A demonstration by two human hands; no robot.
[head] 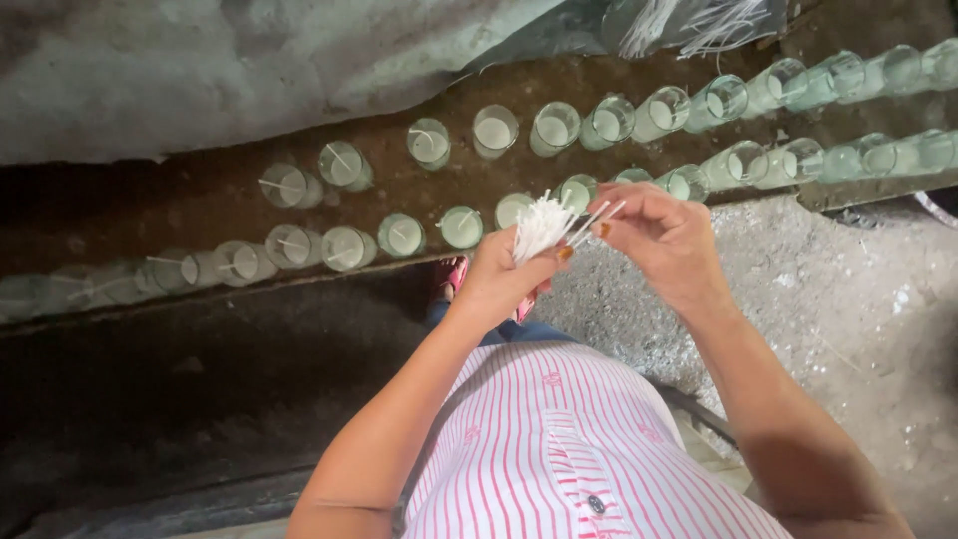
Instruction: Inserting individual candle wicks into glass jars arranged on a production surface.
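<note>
- L hand (496, 279): grip closed round a bundle of white wicks (540, 226), held above the near row of glasses.
- R hand (664, 232): fingertips pinch a couple of wicks off the bundle.
- Wax-filled glasses (344, 165) at left already have wicks; those at right (793, 160) look w/o any.

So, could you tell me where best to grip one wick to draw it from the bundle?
Probably by its free upper tip. The left hand clamps the wick bundle at its lower end, so the tips fan up and to the right, a few standing clear. Come from the right, as the right hand does, pinching one protruding wick between thumb and forefinger.
</note>
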